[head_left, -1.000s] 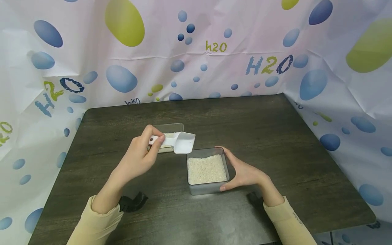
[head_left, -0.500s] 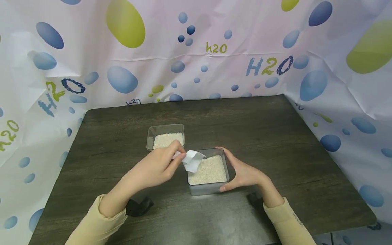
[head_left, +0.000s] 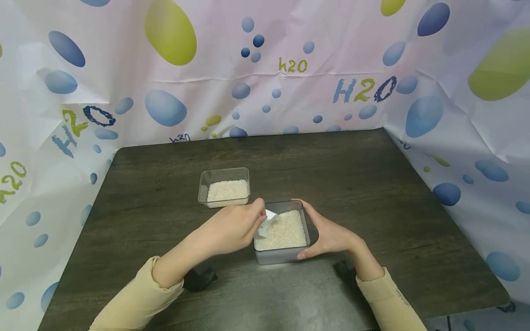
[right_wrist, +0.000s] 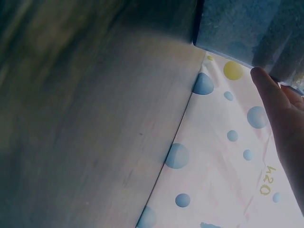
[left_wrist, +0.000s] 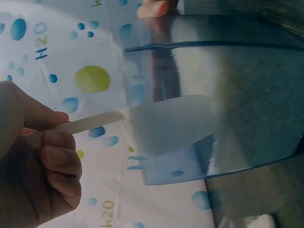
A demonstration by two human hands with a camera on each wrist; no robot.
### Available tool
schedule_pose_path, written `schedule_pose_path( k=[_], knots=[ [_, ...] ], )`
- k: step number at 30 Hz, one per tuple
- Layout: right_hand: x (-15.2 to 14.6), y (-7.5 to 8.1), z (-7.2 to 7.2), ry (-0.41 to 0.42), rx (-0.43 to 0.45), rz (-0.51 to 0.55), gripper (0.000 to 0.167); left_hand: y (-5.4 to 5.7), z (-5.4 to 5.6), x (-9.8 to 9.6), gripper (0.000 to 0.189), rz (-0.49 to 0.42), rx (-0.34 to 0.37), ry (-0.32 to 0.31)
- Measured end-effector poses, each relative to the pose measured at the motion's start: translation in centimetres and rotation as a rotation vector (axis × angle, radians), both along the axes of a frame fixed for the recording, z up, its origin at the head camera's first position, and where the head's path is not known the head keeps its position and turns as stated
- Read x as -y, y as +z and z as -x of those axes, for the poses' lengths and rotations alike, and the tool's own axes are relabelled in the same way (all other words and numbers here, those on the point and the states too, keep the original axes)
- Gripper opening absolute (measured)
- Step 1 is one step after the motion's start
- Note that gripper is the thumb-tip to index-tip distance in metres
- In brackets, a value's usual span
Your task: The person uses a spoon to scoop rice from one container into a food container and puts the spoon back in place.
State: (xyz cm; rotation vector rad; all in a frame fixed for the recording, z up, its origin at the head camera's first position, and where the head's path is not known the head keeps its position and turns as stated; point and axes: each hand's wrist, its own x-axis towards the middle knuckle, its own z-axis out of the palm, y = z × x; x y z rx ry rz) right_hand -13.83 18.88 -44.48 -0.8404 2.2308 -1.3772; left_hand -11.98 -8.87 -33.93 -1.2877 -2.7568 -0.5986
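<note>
My left hand [head_left: 232, 230] pinches the handle of a white scoop [left_wrist: 166, 126] between thumb and fingers. The scoop's bowl dips inside a clear grey square container [head_left: 275, 257], over the left side of the rice [head_left: 290, 230] that fills much of it. In the head view the left hand hides the handle. My right hand [head_left: 329, 233] grips the same container from its right side, thumb at the near corner and fingers at the far one. From the right wrist, the thumb [right_wrist: 266, 88] shows against the container's lower edge.
Behind the left hand stands a second clear container [head_left: 215, 174] with a smaller heap of rice [head_left: 227, 190]. Both stand on a dark wooden table [head_left: 372, 184]. A white sheet with blue and green dots [head_left: 273, 46] hangs behind the table and at its sides.
My left hand has moved the scoop right and down, from above the rear container into the square one, and has tilted it. The right hand and both containers have stayed in place.
</note>
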Motion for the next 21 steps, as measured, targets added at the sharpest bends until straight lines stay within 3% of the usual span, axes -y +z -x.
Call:
schedule_pose_path(
  k=[5, 12, 21],
  knots=[
    [0.1, 0.1, 0.0, 0.003, 0.0, 0.008, 0.116, -0.8, 0.4, -0.1, 0.009, -0.006, 0.037, 0.002],
    [0.1, 0.1, 0.1, 0.006, 0.0, 0.006, 0.118, -1.8, 1.0, 0.4, 0.006, -0.074, 0.242, 0.062],
    [0.0, 0.2, 0.1, -0.002, 0.01, -0.003, 0.117, -3.7, 1.7, 1.3, 0.013, -0.275, 0.448, 0.172]
  ],
)
